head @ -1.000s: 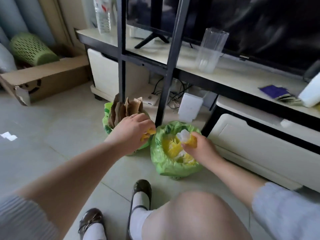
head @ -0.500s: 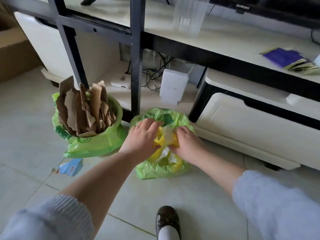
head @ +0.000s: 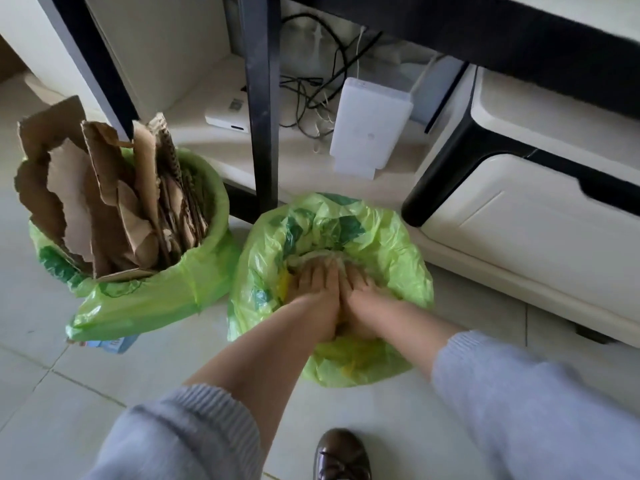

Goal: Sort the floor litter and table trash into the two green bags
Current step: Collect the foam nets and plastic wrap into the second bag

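- The left hand (head: 317, 284) and the right hand (head: 356, 289) lie side by side, touching, fingers straight and flat, pressing down on the contents inside the right green bag (head: 391, 251); neither grips anything.
- Yellow plastic (head: 284, 284) shows just beside the left hand; clear crinkled film lies under the fingertips.
- Two green bags stand on the floor, close together; the left green bag (head: 166, 292) is stuffed with torn brown cardboard pieces (head: 104, 188) standing upright.
- One small blue packet (head: 116, 344) peeks from under the left bag.
- Two pale grey sleeves, one brown shoe (head: 341, 455).
- Pale floor tiles (head: 45, 393); behind, a black-framed cream TV stand (head: 540, 216), one white router (head: 369, 124) upright, tangled cables (head: 311, 95).
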`<state>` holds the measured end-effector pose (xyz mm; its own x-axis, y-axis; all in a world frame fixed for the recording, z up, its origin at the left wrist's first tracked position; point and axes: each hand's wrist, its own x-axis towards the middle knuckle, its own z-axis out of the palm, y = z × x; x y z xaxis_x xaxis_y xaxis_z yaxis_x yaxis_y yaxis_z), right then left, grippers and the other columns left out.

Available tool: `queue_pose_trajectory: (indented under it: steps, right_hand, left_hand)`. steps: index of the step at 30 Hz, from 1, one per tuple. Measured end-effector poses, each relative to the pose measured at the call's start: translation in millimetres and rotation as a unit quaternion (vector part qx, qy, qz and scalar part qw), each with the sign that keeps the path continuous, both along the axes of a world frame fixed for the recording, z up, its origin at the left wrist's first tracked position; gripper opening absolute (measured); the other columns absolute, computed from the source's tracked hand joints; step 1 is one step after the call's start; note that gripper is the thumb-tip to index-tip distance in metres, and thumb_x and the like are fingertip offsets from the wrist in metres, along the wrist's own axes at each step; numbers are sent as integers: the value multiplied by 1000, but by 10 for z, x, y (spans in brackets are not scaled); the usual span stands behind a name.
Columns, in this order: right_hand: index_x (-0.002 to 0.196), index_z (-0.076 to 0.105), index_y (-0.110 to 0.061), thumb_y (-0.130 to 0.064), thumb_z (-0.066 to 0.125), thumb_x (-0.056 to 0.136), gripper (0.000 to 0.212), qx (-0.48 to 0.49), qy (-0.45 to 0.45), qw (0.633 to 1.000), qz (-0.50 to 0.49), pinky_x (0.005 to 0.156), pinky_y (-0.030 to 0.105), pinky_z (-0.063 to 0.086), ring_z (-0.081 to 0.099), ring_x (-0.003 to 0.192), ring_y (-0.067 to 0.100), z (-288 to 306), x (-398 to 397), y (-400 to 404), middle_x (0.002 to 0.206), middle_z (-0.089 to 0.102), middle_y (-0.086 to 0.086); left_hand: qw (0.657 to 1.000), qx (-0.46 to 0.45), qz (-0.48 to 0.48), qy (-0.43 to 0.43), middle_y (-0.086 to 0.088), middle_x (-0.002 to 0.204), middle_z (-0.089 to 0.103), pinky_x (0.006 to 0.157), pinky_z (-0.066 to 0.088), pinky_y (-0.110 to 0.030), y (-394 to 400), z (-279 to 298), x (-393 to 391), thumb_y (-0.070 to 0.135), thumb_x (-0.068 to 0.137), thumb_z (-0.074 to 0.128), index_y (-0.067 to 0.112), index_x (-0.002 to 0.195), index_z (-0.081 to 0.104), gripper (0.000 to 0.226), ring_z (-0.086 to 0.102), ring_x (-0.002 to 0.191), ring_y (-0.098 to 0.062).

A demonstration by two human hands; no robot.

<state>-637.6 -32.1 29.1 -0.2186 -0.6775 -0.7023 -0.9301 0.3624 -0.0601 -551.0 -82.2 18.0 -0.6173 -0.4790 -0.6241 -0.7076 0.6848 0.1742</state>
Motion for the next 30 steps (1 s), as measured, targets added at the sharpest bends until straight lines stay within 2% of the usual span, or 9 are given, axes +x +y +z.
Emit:
queue_pose_trajectory:
  steps: [4,8,11,15,18,21,24,27,30]
  right_hand:
    - [144,-24,-12,-51,63,79,116,-20,-25,999,-22,119,46,9,-6,145,33,-175,5,18,156,-16,13]
    - [148,-17,-21,-50,73,69,123,-54,-96,991,-80,120,42,10,-7,146,28,121,-87,69,157,-17,6]
    - [149,-12,-21,-52,72,71,119,-73,-92,992,-53,120,42,11,-10,146,27,444,-112,186,158,-16,8]
    - [150,-5,-21,-52,69,74,111,-118,-58,990,-43,120,38,9,-9,147,22,881,-50,400,159,-10,7]
    - [150,10,-27,-47,69,77,96,-208,-83,974,-29,119,33,11,-2,147,14,1211,243,471,159,-1,-4]
    - [143,31,-33,-40,68,80,73,-304,-166,938,25,112,14,17,20,140,3,1510,796,395,152,20,-14]
    - [134,45,-33,-38,65,83,55,-303,-252,913,102,96,-4,18,33,122,-9,1644,1468,210,136,38,-18]
    - [131,49,-31,-38,62,85,48,-224,-301,911,170,103,9,27,40,123,-1,1433,2064,-32,133,44,-13]
    - [133,46,-30,-40,59,86,50,-119,-272,931,213,108,26,31,41,128,11,947,2474,-274,139,43,-4]
  left_hand:
    - [1000,14,-16,-18,-15,156,-14,120,8,-44,-28,10,-8,34,80,66,8,144,-22,113,-6,146,-32]
    - [993,-37,-106,36,-14,156,2,113,29,-45,-84,329,91,43,71,75,10,148,-13,122,19,142,-36]
    - [969,-119,-197,86,-8,159,-1,117,21,-44,-154,709,253,55,71,70,18,148,-12,118,12,145,-30]
    - [957,-149,-200,150,-2,159,-2,119,14,-41,-211,1208,592,60,77,60,27,149,-5,102,7,146,-23]
    - [951,-161,-143,222,3,157,16,115,22,-37,-294,1558,1055,53,83,57,32,148,15,80,21,143,-20]
    - [942,-176,-46,282,3,141,44,105,40,-35,-460,1760,1723,40,84,62,30,135,45,54,46,127,-18]
    - [929,-195,54,308,1,120,60,90,51,-39,-666,1774,2500,27,84,64,23,117,62,33,59,104,-17]
    - [910,-197,179,317,1,105,63,88,51,-37,-874,1567,3188,21,83,66,20,107,66,24,58,91,-11]
    - [899,-161,279,295,2,100,64,87,51,-35,-1046,1112,3688,20,84,66,20,103,66,19,62,91,-13]
